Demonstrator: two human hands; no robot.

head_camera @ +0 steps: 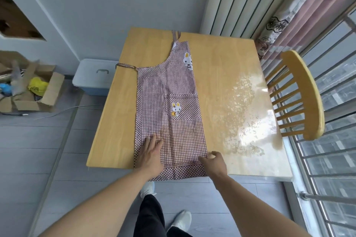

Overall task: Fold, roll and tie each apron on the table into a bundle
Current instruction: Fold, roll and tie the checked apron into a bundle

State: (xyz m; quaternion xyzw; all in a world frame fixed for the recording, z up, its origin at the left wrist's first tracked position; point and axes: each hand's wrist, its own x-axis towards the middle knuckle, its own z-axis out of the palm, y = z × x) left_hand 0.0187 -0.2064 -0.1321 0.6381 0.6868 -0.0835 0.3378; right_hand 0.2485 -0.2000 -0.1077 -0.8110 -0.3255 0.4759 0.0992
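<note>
Surface (221, 75), wooden, filled the middle of the frame; a chair (302, 94) stood at its right edge, and a lidded plastic box (94, 77) and an open cardboard box (36, 90) sat on the floor at left.

Apron (169, 106), checked, lay folded lengthwise into a long strip. Its long axis ran from the bottom edge of the surface up toward the top of the frame, neck strap (176, 35) at the far end, hem hanging just over the near edge. One waist tie (126, 66) trailed off to the left.

Left hand (151, 155) lay flat on the cloth at the strip's lower-left corner, fingers straight, pinning it. Right hand (214, 161) sat at the lower-right corner, fingers loosely curled at the edge; couldn't tell if it actually pinched cloth.

Judgement: both hands were at the hem end, about equally near, the strip stretching straight away from them, so a roll would run from hem up toward the strap.
</note>
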